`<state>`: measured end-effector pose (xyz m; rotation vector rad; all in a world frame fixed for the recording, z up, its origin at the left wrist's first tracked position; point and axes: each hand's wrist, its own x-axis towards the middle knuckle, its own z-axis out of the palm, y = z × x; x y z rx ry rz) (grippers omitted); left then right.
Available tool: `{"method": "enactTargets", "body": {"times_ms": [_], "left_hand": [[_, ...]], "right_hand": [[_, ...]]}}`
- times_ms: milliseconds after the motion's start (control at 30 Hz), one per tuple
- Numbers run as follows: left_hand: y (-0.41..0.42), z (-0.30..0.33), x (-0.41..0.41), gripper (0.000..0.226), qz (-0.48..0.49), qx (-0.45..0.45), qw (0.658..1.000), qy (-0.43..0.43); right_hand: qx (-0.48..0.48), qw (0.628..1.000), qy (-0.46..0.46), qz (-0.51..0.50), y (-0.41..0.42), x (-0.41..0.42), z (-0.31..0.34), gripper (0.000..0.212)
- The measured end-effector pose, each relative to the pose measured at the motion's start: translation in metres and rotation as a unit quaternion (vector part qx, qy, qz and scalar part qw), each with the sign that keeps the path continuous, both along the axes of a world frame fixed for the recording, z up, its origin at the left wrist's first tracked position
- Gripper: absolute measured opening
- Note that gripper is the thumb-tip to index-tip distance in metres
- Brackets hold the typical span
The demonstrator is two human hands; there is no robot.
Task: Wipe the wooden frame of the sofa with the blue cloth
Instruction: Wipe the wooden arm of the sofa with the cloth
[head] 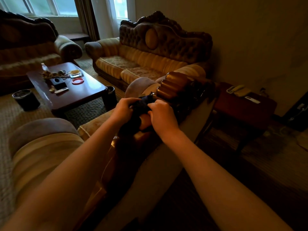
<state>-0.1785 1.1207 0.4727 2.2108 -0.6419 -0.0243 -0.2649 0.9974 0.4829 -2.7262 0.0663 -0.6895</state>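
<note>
A dark blue cloth point(143, 104) is bunched on top of the carved wooden frame point(173, 82) that crowns the back of the sofa in front of me. My left hand point(124, 108) grips the cloth's left side. My right hand point(162, 115) grips its right side, fingers curled over the fabric. Both hands press the cloth onto the glossy brown wood. Beyond the hands, ribbed carving shows on the frame; part of the cloth hangs down between my wrists in shadow.
A dark coffee table point(66, 87) with clutter stands to the left, black bins point(26, 100) beside it. A second sofa point(146, 52) lines the far wall. A low side table point(245, 104) with a phone point(238, 90) sits to the right.
</note>
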Motion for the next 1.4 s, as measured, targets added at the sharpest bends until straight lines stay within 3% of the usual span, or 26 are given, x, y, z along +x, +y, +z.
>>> {"method": "enactTargets", "body": {"times_ms": [133, 233, 400, 500, 600, 700, 800, 900, 1000, 1133, 1233, 1333, 1400], "left_hand": [[0.008, -0.013, 0.001, 0.023, 0.037, -0.014, 0.997, 0.062], [0.015, -0.019, 0.002, 0.031, 0.051, 0.017, 0.99, 0.134], [0.015, -0.005, 0.004, 0.036, -0.021, 0.032, 0.977, 0.212], [0.019, -0.008, 0.004, 0.03, -0.082, -0.018, 0.964, 0.251], [0.016, -0.013, 0.007, 0.039, -0.143, -0.09, 0.953, 0.251], [0.002, -0.012, 0.025, 0.043, -0.205, -0.12, 0.932, 0.273], [-0.017, -0.011, 0.047, 0.049, -0.229, -0.121, 0.925, 0.277], [-0.034, -0.018, 0.059, 0.069, -0.259, -0.086, 0.937, 0.217], [-0.04, -0.027, 0.063, 0.058, -0.285, -0.031, 0.942, 0.174], [-0.017, -0.049, 0.069, 0.047, -0.281, -0.031, 0.946, 0.157], [0.011, -0.057, 0.054, 0.017, -0.273, -0.112, 0.928, 0.227], [0.019, -0.053, 0.029, 0.015, -0.263, -0.2, 0.894, 0.302], [0.015, -0.041, 0.019, 0.027, -0.285, -0.233, 0.89, 0.269]], "right_hand": [[-0.019, 0.999, 0.028, 0.008, 0.012, 0.026, 0.003, 0.019], [-0.066, 0.992, 0.107, -0.002, 0.03, 0.05, 0.01, 0.022], [-0.071, 0.976, 0.195, -0.061, 0.04, 0.068, 0.025, 0.023], [-0.021, 0.99, 0.131, -0.045, 0.037, 0.054, 0.011, 0.023], [0.081, 0.989, -0.1, -0.076, 0.034, 0.037, -0.011, 0.026], [0.001, 0.964, -0.205, -0.169, 0.021, 0.039, -0.008, 0.036], [-0.031, 0.952, -0.168, -0.254, 0.005, 0.056, 0.009, 0.036], [-0.096, 0.935, -0.05, -0.337, 0.002, 0.069, -0.002, 0.043], [-0.145, 0.922, -0.012, -0.359, 0.004, 0.071, -0.008, 0.045], [-0.149, 0.924, 0.003, -0.352, 0.005, 0.066, -0.007, 0.044], [-0.143, 0.928, 0.001, -0.345, 0.005, 0.064, -0.007, 0.044], [-0.135, 0.928, -0.016, -0.347, 0.004, 0.066, -0.007, 0.044], [-0.113, 0.93, -0.048, -0.345, 0.003, 0.065, -0.007, 0.046]]}}
